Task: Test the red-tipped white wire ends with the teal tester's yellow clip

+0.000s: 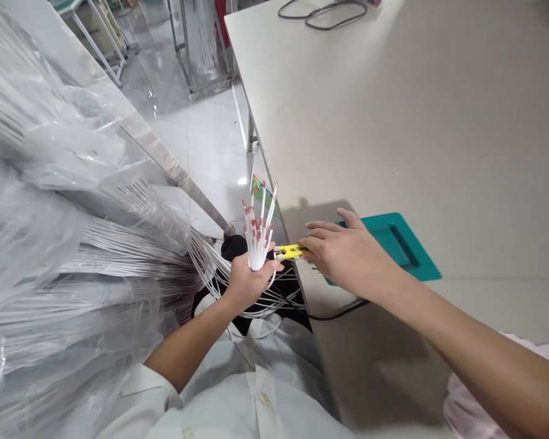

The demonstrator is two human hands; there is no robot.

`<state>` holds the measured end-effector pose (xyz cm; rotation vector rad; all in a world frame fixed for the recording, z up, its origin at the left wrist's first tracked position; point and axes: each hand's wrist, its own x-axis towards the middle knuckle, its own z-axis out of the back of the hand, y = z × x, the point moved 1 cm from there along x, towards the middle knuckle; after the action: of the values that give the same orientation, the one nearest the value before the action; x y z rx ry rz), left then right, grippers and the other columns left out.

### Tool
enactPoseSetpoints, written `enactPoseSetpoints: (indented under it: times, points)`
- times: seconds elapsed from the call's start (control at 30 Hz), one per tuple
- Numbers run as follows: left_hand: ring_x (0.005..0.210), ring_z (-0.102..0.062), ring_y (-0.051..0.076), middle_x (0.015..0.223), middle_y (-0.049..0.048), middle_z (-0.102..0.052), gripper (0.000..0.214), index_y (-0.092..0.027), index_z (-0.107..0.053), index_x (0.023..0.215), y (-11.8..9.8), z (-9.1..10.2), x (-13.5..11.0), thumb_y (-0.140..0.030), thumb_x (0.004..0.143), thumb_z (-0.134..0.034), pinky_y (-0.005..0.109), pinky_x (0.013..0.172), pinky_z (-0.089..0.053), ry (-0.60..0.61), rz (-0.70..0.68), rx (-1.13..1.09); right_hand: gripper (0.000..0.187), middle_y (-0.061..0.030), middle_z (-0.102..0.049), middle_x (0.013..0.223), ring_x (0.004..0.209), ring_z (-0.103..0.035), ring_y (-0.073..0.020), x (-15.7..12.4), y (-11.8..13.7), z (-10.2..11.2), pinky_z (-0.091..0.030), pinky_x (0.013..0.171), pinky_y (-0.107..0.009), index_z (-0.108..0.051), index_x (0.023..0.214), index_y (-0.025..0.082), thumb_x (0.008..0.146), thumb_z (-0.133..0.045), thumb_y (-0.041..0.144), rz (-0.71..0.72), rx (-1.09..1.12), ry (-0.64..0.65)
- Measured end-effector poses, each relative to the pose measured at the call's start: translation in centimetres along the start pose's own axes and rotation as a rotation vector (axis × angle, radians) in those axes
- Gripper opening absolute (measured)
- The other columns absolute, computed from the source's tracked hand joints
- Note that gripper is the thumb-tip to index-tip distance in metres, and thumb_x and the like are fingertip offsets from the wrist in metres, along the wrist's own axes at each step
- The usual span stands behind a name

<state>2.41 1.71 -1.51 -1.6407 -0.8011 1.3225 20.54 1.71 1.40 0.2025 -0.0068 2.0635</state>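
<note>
My left hand (249,281) is closed around a bundle of white wires (257,251). Their red-and-copper-coloured ends fan upward above my fist, and the long lengths trail down and left over my lap. To the right, my right hand (336,247) reaches in over the table edge, with its fingertips closed on a small yellow hand tool (290,251). The tool's tip meets the side of the bundle by my left thumb; what lies between its jaws is too small to make out. Below my right hand, a teal tray (423,263) rests on the table.
The pale table (407,134) fills the right side. A dark cable (333,24) lies at its far edge, and a black cord (336,314) crosses the near edge. Plastic-wrapped white wires (119,244) hang at my left beside a slanting bar (178,174). A wheeled rack (187,67) stands beyond.
</note>
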Motion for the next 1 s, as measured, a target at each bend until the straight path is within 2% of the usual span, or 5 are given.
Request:
enactPoseSetpoints:
  times: [0.33, 0.47, 0.63, 0.87, 1.0]
  points:
    - [0.068, -0.06, 0.014, 0.07, 0.0032, -0.07, 0.042, -0.013, -0.066, 0.107, 0.2, 0.0, 0.1, -0.02, 0.066, -0.067, 0.028, 0.072, -0.048, -0.026, -0.028, 0.097, 0.019, -0.0112, -0.068, 0.093, 0.099, -0.058, -0.0288, 0.4, 0.6, 1.1, -0.026, 0.096, -0.06, -0.062, 0.091, 0.015, 0.083, -0.046, 0.022, -0.031, -0.046, 0.096]
    - [0.071, -0.062, 0.015, 0.07, 0.0036, -0.07, 0.042, -0.013, -0.065, 0.108, 0.2, 0.0, 0.1, -0.02, 0.067, -0.066, 0.03, 0.075, -0.048, -0.046, -0.029, 0.093, 0.04, -0.015, -0.063, 0.109, 0.108, -0.052, -0.033, 0.4, 1.1, 0.8, -0.02, 0.098, -0.064, -0.052, 0.117, 0.011, 0.082, -0.053, 0.028, -0.045, -0.141, 0.106]
    - [0.071, -0.062, 0.016, 0.069, 0.0032, -0.07, 0.041, -0.013, -0.067, 0.104, 0.1, 0.1, 0.1, -0.017, 0.063, -0.069, 0.028, 0.074, -0.049, -0.076, 0.001, 0.07, 0.048, -0.017, -0.064, 0.106, 0.107, -0.052, -0.0352, 0.1, 1.3, 0.1, -0.018, 0.097, -0.066, -0.051, 0.121, 0.01, 0.08, -0.058, 0.033, -0.013, -0.177, 0.101]
    - [0.054, -0.055, 0.01, 0.07, 0.003, -0.07, 0.041, -0.012, -0.064, 0.107, 0.1, 1.0, -0.6, -0.022, 0.067, -0.066, 0.023, 0.057, -0.044, -0.06, -0.03, 0.047, 0.04, -0.0151, -0.068, 0.097, 0.1, -0.058, -0.0342, -0.2, 1.2, 0.6, -0.029, 0.095, -0.063, -0.06, 0.109, 0.013, 0.08, -0.057, 0.04, 0.017, -0.05, -0.071]
    - [0.04, -0.041, 0.004, 0.07, 0.0034, -0.069, 0.035, -0.011, -0.062, 0.099, -0.4, 1.8, -1.3, -0.026, 0.068, -0.065, 0.02, 0.044, -0.033, -0.085, 0.0, -0.024, 0.021, -0.0086, -0.07, 0.092, 0.085, -0.065, -0.0212, -0.9, 3.5, 1.2, -0.051, 0.08, -0.037, -0.064, 0.101, 0.018, 0.084, -0.054, 0.023, 0.036, 0.176, -0.34]
